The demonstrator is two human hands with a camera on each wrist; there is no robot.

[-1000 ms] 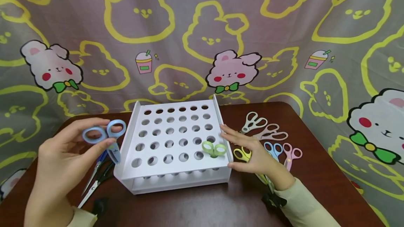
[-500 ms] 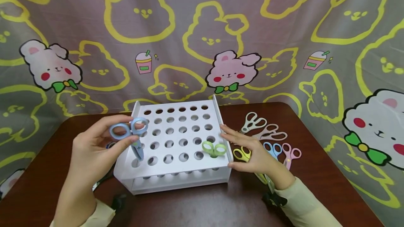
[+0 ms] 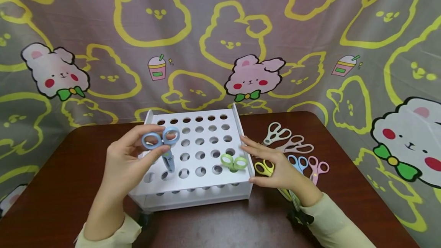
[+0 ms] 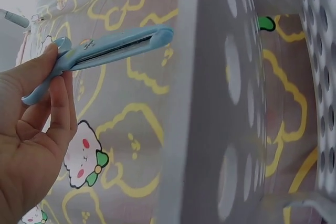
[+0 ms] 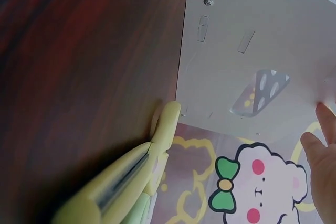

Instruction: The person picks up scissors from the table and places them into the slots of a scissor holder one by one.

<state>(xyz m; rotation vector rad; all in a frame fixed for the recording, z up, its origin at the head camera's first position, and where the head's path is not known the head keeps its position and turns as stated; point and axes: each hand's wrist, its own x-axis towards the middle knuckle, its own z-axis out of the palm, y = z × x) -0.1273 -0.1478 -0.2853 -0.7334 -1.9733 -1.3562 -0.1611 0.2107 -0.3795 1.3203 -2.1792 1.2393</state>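
Note:
My left hand (image 3: 132,156) pinches a pair of light blue scissors (image 3: 162,144) by the handles, blades pointing down over the front left holes of the white perforated rack (image 3: 193,186). In the left wrist view the blue scissors (image 4: 100,51) stick out of my fingers toward the rack's holed top (image 4: 231,108). My right hand (image 3: 272,163) rests with straight fingers against the rack's right side wall (image 5: 252,51). A pair of green scissors (image 3: 233,162) stands in a hole near the front right corner.
Several scissors lie on the brown table right of the rack: white (image 3: 275,133), pink (image 3: 296,145), yellow (image 3: 265,168), blue (image 3: 298,162) and another pink pair (image 3: 317,167). A yellow-green pair (image 5: 121,182) shows close under my right wrist. A patterned cloth hangs behind.
My left hand has carried the blue scissors rightward from left of the rack to above its front left holes. The right hand has stayed against the rack's side.

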